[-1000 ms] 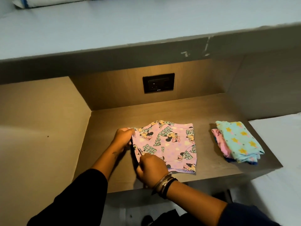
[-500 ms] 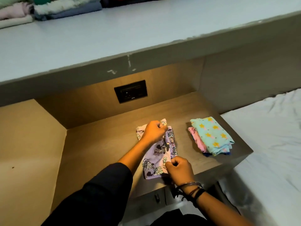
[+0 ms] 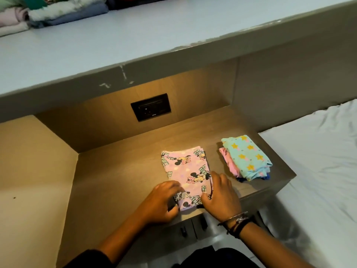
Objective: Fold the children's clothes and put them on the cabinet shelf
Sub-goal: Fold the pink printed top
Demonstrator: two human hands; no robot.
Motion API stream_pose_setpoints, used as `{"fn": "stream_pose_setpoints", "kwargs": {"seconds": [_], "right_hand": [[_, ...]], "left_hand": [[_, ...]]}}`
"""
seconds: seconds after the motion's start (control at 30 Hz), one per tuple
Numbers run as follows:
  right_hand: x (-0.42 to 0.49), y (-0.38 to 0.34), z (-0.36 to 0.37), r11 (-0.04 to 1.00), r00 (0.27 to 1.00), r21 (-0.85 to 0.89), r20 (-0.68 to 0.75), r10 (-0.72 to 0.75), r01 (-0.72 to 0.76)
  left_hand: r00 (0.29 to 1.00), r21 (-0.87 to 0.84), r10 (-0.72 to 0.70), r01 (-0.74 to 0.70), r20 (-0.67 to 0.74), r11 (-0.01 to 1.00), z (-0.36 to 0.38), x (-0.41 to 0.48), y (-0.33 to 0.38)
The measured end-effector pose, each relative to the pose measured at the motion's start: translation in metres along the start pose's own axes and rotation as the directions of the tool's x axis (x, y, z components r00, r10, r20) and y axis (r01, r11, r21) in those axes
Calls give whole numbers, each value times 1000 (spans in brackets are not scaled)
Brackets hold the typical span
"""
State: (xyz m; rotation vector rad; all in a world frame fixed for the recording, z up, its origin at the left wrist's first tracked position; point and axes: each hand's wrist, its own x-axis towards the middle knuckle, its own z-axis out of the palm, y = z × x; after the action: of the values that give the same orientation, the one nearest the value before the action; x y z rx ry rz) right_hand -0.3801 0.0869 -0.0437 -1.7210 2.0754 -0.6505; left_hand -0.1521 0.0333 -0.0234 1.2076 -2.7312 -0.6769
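A pink cartoon-print children's garment (image 3: 186,169) lies folded in half lengthwise on the wooden cabinet shelf (image 3: 119,171). My left hand (image 3: 161,202) grips its near left corner. My right hand (image 3: 221,196) holds the near right corner, fingers curled on the cloth. To the right sits a folded stack (image 3: 246,157) with a turquoise star-print piece on top, pink and blue pieces under it.
A black wall socket (image 3: 150,106) sits in the back panel. A pale blue upper ledge (image 3: 135,35) overhangs, with folded clothes (image 3: 48,12) at its far left. A white bed sheet (image 3: 318,171) lies to the right. Drawer handles (image 3: 193,227) show below the shelf's front edge.
The garment has been folded in half from wide to narrow. Both hands have moved down to its near end. The camera has tilted and shifted.
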Motion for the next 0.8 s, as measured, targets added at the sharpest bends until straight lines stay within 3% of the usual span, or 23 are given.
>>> {"fn": "stream_pose_setpoints", "kwargs": {"seconds": [0.07,0.13,0.2,0.33,0.43,0.6,0.63,0.7,0.8], "right_hand": [[3,5,-9,935,945,-139,49,-323,326],[11,16,-18,832,835,-171,282,-472,528],[17,27,-27,778,738,-180,499,-455,601],[25,40,-38,723,660,-202,616,-431,661],[23,42,-40,695,653,-220,608,-451,685],[7,39,-33,591,604,-155,342,-719,791],[6,39,-31,612,609,-96,300,-734,785],[5,37,-29,744,706,124,249,-664,656],[14,27,-30,853,845,474,345,-410,220]], "left_hand": [[998,73,3,-7,59,997,9,-10,-9],[998,176,5,-17,69,984,15,-13,-13],[999,243,46,-50,23,969,21,-9,-13],[989,293,148,-142,0,946,28,0,-6],[989,152,129,-116,-78,982,33,-2,-6],[993,-57,5,-12,-120,998,38,-20,5],[992,-124,-39,25,-117,992,37,-24,7],[980,-360,-167,116,-112,926,30,-29,12],[925,-629,-358,204,-127,750,17,-20,14]]}}
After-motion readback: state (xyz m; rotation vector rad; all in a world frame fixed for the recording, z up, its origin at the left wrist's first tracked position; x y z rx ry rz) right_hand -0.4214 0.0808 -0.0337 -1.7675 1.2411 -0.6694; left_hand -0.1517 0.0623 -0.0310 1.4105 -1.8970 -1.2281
